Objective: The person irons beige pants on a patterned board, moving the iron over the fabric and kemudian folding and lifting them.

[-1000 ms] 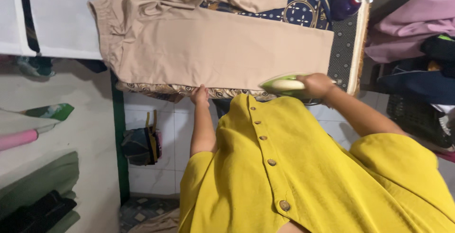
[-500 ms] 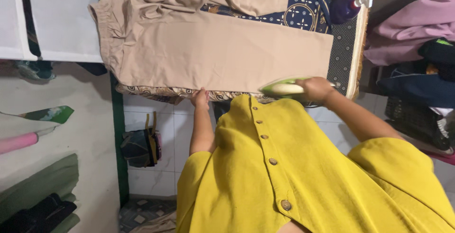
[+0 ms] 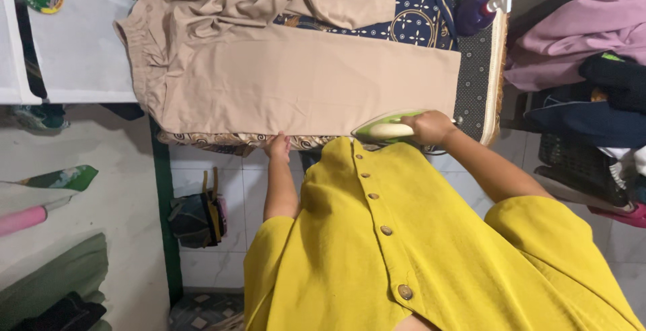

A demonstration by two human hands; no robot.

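While the right hand (image 3: 431, 127) grips the handle of the green-and-white iron (image 3: 387, 128), I log its fingers as curled tight around that handle; the iron's sole rests at the near edge of the beige trousers (image 3: 303, 79), close to the hem end. The iron's long axis runs along the trouser leg, nose pointing toward the waistband. From the iron, the whole flat leg stretches away toward the waistband, so the right hand is the nearer one to the unpressed length. The right forearm comes in from the hem side, wrist roughly level. The left hand (image 3: 277, 146) sits further along the same near edge toward the waistband, fingers together and laid on the cloth edge over the patterned cover (image 3: 417, 18) of the tabletop, holding nothing. Beyond the hem, a purple spray bottle (image 3: 479, 9) stands at the far corner.
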